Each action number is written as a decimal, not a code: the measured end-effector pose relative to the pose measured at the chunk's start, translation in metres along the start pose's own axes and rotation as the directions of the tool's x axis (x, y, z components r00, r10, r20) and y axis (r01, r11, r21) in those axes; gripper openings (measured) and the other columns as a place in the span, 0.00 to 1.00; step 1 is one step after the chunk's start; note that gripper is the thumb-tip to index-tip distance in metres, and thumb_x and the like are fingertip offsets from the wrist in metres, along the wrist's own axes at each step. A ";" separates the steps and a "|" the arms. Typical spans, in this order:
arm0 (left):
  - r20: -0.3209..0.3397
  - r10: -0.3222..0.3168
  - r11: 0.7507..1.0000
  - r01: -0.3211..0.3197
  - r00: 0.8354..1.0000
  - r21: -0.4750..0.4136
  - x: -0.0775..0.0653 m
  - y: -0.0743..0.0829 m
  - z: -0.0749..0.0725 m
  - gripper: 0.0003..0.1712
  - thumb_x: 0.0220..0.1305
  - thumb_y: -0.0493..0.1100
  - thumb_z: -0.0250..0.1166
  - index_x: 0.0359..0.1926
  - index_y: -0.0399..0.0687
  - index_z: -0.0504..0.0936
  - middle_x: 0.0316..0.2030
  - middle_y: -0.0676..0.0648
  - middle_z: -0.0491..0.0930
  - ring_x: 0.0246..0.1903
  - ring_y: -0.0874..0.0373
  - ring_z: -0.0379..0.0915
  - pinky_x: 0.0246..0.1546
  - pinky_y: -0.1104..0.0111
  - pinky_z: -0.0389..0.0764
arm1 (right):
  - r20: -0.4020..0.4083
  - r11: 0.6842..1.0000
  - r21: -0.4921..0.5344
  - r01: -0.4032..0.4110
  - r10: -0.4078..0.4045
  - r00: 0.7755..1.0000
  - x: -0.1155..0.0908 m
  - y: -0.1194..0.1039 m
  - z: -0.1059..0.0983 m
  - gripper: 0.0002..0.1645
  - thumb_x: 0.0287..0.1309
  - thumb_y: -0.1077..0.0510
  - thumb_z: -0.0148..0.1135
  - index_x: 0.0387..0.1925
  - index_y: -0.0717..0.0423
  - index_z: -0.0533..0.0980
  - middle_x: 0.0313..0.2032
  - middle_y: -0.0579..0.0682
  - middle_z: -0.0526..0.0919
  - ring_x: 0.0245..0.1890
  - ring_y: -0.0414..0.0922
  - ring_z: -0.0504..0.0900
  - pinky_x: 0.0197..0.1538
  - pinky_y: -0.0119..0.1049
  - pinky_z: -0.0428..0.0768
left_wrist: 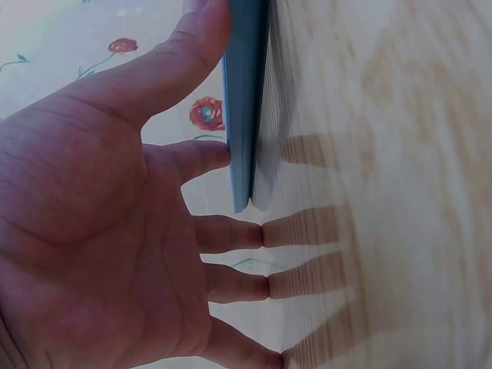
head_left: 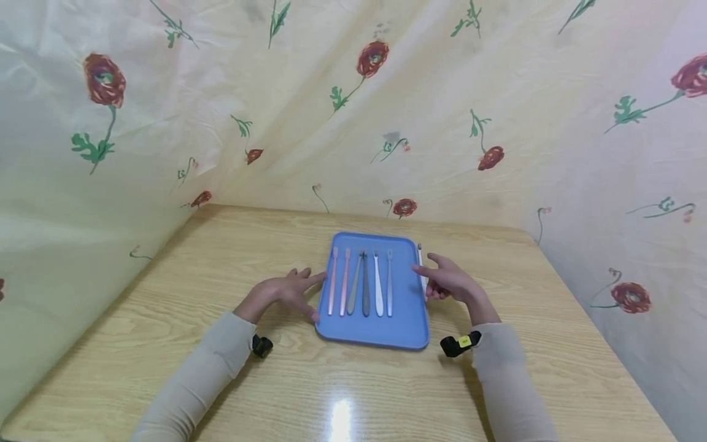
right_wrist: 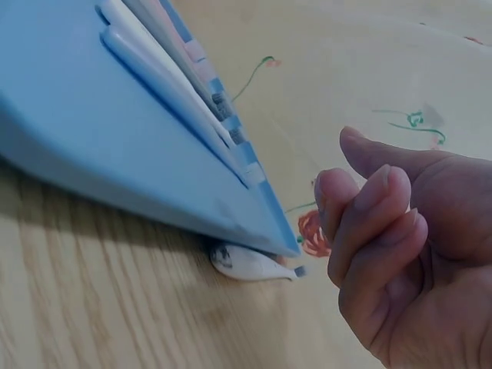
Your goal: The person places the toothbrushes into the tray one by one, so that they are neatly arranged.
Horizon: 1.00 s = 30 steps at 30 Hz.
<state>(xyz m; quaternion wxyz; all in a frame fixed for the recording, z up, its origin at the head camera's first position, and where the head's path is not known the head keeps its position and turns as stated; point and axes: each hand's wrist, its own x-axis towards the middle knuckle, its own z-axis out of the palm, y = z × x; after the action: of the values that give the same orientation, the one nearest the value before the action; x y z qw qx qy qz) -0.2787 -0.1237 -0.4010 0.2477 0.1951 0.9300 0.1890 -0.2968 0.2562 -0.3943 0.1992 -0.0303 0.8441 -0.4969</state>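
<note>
A blue tray [head_left: 407,322] lies on the table with several toothbrushes side by side in it: pink toothbrushes [head_left: 345,282] at the left, grey ones [head_left: 366,288] in the middle, then a white one [head_left: 378,291] and a pale one [head_left: 390,285]. My left hand [head_left: 287,291] spreads its fingers at the tray's left side, thumb and forefinger touching the edge. Beyond the right edge, another white toothbrush [right_wrist: 250,264] lies on the wood close to the tray. Above it hovers my right hand [head_left: 450,279], some fingers loosely bent, others extended, holding nothing.
The wooden table [head_left: 265,380] reaches back to a flowered cloth [head_left: 298,123] that hangs behind and along both sides. Black wrist cameras sit under the left wrist [head_left: 262,346] and beside the right wrist [head_left: 454,346].
</note>
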 end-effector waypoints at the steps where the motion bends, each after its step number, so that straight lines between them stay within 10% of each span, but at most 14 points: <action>1: 0.002 -0.001 1.000 0.001 1.000 -0.001 0.000 0.000 0.000 0.62 0.54 0.61 0.75 0.80 0.63 0.46 0.81 0.36 0.37 0.79 0.30 0.28 0.72 0.30 0.42 | 0.001 1.000 -0.001 0.002 -0.002 1.000 -0.001 0.001 -0.001 0.56 0.73 0.40 0.52 0.79 0.62 0.31 0.14 0.42 0.78 0.13 0.34 0.73 0.20 0.27 0.71; 30: 0.007 -0.004 1.000 0.005 1.000 -0.009 -0.001 -0.001 -0.001 0.62 0.54 0.61 0.75 0.81 0.63 0.45 0.81 0.37 0.36 0.79 0.31 0.27 0.72 0.30 0.41 | -0.053 0.994 -0.088 -0.060 0.055 0.997 0.001 0.033 -0.012 0.68 0.69 0.35 0.54 0.73 0.73 0.21 0.13 0.42 0.75 0.11 0.34 0.71 0.17 0.27 0.68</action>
<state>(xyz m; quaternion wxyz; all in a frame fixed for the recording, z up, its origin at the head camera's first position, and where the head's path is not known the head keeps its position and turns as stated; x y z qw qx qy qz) -0.2789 -0.1248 -0.4002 0.2521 0.1925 0.9287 0.1921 -0.2974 0.2822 -0.4178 0.1906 -0.0023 0.8708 -0.4532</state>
